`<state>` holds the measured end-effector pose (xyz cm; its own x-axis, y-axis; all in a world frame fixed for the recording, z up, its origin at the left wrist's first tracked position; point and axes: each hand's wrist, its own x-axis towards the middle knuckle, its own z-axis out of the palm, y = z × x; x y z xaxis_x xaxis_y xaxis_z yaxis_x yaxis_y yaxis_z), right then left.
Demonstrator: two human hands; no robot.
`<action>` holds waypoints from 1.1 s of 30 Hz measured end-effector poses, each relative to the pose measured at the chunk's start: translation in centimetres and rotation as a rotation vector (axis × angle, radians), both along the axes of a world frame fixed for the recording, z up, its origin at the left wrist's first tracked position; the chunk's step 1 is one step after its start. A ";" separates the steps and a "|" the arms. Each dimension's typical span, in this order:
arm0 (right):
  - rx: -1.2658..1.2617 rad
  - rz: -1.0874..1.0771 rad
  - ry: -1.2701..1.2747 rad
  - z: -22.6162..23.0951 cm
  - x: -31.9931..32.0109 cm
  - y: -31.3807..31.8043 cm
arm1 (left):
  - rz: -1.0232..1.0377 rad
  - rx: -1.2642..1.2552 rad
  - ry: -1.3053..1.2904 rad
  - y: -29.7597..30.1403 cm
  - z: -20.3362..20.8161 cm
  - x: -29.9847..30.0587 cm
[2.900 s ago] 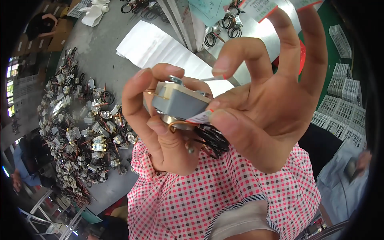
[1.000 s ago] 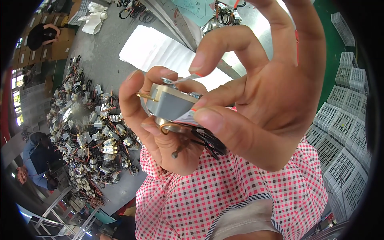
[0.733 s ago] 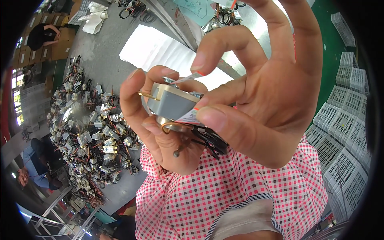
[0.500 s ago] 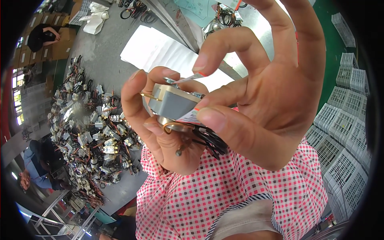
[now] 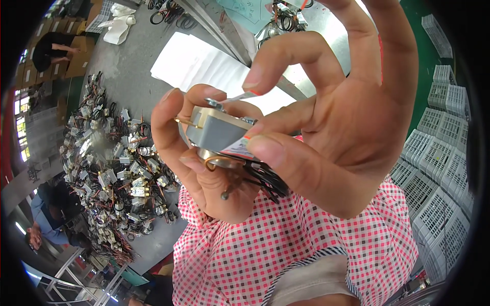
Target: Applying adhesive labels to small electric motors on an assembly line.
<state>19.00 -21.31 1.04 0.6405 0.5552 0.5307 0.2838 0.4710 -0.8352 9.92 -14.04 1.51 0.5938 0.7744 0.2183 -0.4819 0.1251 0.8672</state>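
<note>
Held up in front of my chest is a small grey thermostat [image 5: 217, 133] with a cream top edge, a brass pin, a bent copper tube and a coiled black cable [image 5: 268, 178] below. My left hand [image 5: 212, 188] is closed around it, its fingers behind and its thumb beneath the body. A white label with red edges [image 5: 237, 147] lies against its side, under the thumb of my right hand [image 5: 352, 122]. The right index finger touches the label's other end at the top, by a metal screw terminal. The other right fingers are raised and spread.
A large heap of similar thermostats [image 5: 122, 176] covers the grey table on the left. White paper sheets [image 5: 189, 61] lie behind my hands, beside a metal rail [image 5: 214, 25]. Grey plastic baskets [image 5: 434, 137] are stacked on the right. Two people [image 5: 48, 51] are at the far left.
Both hands and the thermostat have shifted very slightly left, and the thermostat is tilted a little. The grip is the same. The person at the upper left has moved an arm.
</note>
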 end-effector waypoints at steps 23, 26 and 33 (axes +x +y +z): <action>0.022 -0.014 -0.009 0.0 0.0 0.3 | 0.051 -0.109 -0.062 0.0 -0.2 0.6; 0.027 -0.014 -0.011 0.0 0.1 0.3 | 0.011 0.055 0.045 0.2 -0.2 0.2; 0.029 -0.020 -0.016 0.0 0.1 0.5 | -0.025 0.054 0.027 0.4 -0.2 0.1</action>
